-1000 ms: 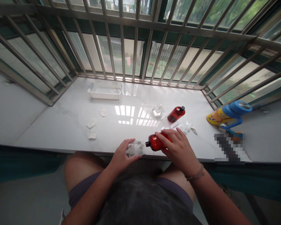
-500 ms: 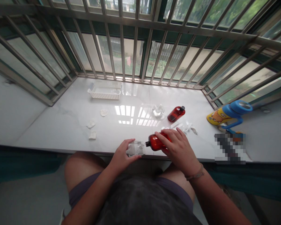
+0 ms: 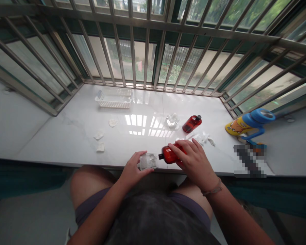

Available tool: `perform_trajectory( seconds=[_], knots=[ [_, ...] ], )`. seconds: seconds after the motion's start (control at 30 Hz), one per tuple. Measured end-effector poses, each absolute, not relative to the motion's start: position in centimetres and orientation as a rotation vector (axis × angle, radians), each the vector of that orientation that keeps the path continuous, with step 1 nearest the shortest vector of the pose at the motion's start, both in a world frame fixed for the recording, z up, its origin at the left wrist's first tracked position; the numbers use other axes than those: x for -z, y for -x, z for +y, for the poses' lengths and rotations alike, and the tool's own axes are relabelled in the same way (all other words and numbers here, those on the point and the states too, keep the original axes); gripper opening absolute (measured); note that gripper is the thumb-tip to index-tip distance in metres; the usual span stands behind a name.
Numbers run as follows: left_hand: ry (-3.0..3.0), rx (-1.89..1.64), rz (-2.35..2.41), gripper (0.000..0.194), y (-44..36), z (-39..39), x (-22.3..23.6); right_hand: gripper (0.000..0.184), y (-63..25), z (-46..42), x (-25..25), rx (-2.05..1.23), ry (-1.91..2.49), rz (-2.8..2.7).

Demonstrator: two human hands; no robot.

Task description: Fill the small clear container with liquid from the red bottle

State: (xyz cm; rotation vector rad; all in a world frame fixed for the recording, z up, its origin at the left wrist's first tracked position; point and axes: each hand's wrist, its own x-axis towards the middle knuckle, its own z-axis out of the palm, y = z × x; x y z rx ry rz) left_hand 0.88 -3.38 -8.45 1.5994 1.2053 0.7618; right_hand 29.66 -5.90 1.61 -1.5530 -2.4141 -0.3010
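My left hand [image 3: 134,167] is closed around a small clear glass jar [image 3: 147,161], thumb on the near side and fingers on the far side. The jar's open end appears to face right. My right hand [image 3: 191,160] grips a red-brown bottle [image 3: 169,155] from above, tilted so that its black neck points left at the jar. A small gap separates neck and jar; whether liquid is flowing I cannot make out. Another red-brown bottle [image 3: 191,124] with a black cap lies or stands beyond my right hand.
A white perforated basket [image 3: 114,102] sits at the back left of the white counter [image 3: 73,132]. Crumpled white pieces [image 3: 113,122] lie below it. A clear crumpled-looking item [image 3: 172,120] is near the capped bottle. A blue and yellow flask [image 3: 241,126] stands right. Metal window bars [image 3: 134,58] border the back.
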Motion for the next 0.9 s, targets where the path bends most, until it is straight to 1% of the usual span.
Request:
perform_trajectory(
  seconds=[0.47, 0.9],
  knots=[
    [-1.572, -0.764, 1.205, 0.071, -0.90, -3.40, 8.62, 0.052, -29.51, -5.91, -1.75, 0.331, 1.552, -2.421],
    [-1.540, -0.766, 1.204, 0.070, -0.80, -3.45, 9.00, 0.053, -29.22, -5.85, -2.01, 0.342, 1.552, -2.431]
  ],
)
